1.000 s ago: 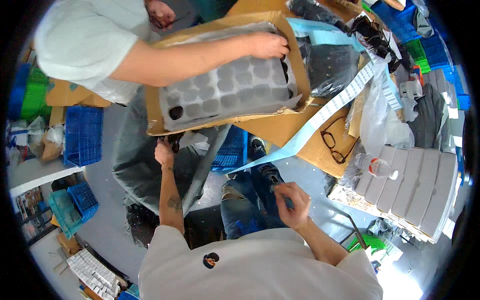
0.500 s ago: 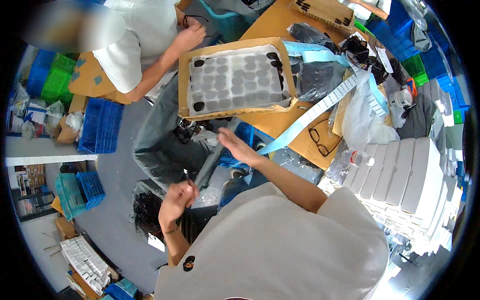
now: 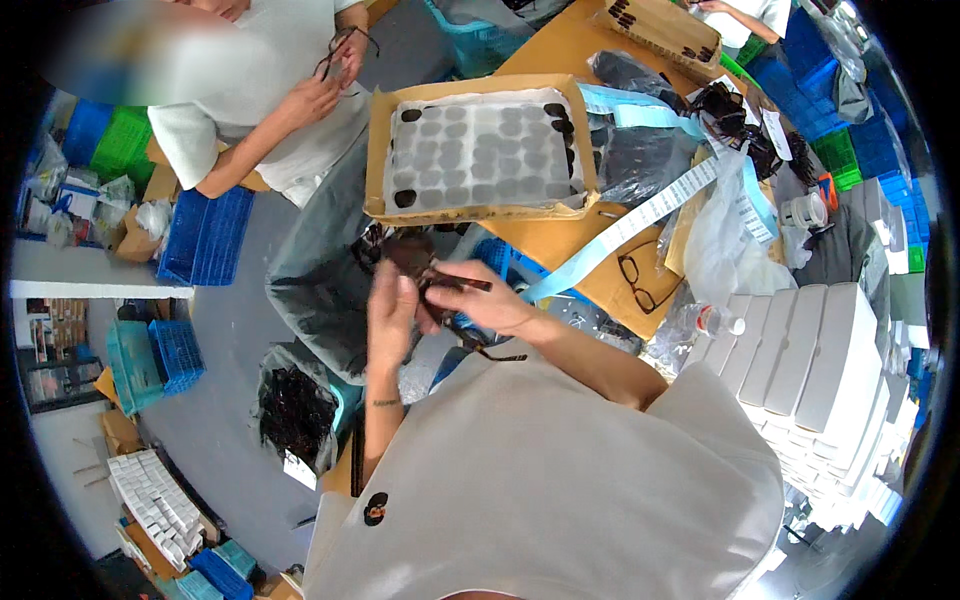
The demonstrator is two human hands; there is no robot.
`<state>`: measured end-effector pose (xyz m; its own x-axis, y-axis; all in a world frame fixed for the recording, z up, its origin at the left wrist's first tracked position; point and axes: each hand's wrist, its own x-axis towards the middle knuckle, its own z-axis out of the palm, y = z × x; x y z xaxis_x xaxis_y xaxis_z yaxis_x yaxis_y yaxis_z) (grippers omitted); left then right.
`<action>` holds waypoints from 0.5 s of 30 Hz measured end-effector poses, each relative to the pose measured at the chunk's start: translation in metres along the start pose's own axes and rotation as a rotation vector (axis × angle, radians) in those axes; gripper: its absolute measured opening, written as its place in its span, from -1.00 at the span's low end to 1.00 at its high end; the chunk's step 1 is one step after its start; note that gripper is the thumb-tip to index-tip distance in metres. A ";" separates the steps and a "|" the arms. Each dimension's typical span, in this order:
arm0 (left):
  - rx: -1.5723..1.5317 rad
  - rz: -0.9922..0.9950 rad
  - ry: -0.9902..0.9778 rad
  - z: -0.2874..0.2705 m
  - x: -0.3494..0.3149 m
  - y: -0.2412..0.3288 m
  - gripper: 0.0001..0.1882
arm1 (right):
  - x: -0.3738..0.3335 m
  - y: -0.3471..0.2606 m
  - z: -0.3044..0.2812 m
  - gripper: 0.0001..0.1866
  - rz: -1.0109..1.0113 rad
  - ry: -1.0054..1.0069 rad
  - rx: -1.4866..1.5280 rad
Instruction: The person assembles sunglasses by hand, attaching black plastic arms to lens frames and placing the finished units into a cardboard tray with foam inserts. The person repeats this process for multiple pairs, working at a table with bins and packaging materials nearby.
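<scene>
Bringing both hands together: half a second ago they were apart, now they meet at one pair of dark glasses (image 3: 410,256), so you're working two-handed. Your right hand (image 3: 485,302) has fingers closed on the glasses near a side arm; your left hand (image 3: 392,312) is upright against them, blurred, can't tell if gripping or just touching. Glasses are up over the grey bag (image 3: 305,300), just below the cardboard tray (image 3: 377,150) in view.
</scene>
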<state>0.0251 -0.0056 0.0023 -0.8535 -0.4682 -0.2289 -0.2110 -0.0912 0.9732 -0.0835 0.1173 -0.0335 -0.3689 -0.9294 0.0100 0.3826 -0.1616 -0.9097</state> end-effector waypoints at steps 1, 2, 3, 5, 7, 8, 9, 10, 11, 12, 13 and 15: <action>0.045 -0.055 -0.055 0.006 0.004 -0.022 -0.58 | 0.002 0.001 -0.001 -0.84 -0.118 0.168 -0.123; 0.087 0.110 0.016 0.028 0.005 -0.025 -0.62 | 0.002 0.006 -0.002 -0.80 -0.065 0.257 -0.020; -0.117 0.244 0.019 0.035 0.013 -0.048 -0.66 | 0.000 0.004 -0.005 -0.78 -0.088 0.260 -0.139; -0.237 0.297 0.063 0.059 0.014 -0.041 -0.70 | -0.003 -0.001 -0.017 -0.74 -0.150 0.260 -0.367; -0.239 0.312 0.131 0.072 0.019 -0.044 -0.71 | -0.003 0.006 -0.022 -0.72 -0.036 0.365 -0.411; -0.241 0.302 0.136 0.077 0.023 -0.050 -0.71 | -0.002 0.019 -0.029 -0.70 -0.121 0.419 -0.499; -0.245 0.285 0.142 0.080 0.024 -0.056 -0.70 | -0.003 0.024 -0.031 -0.71 -0.064 0.443 -0.520; -0.203 0.277 0.200 0.081 0.027 -0.062 -0.71 | -0.002 0.027 -0.031 -0.72 -0.051 0.488 -0.533; -0.027 0.328 0.242 0.086 0.028 -0.055 -0.73 | -0.002 0.029 -0.033 -0.73 -0.038 0.545 -0.551; -0.011 0.310 0.274 0.090 0.032 -0.067 -0.75 | -0.002 0.032 -0.033 -0.74 -0.029 0.525 -0.421; 0.004 0.293 0.306 0.092 0.037 -0.079 -0.76 | -0.001 0.034 -0.034 -0.75 -0.045 0.532 -0.403; -0.122 0.268 0.241 0.097 0.050 -0.070 -0.81 | 0.001 0.034 -0.047 -0.76 -0.084 0.568 -0.379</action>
<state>-0.0488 0.0628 -0.0792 -0.7313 -0.6814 0.0313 0.0752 -0.0350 0.9966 -0.1104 0.1263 -0.0838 -0.8108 -0.5841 -0.0378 0.0484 -0.0025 -0.9988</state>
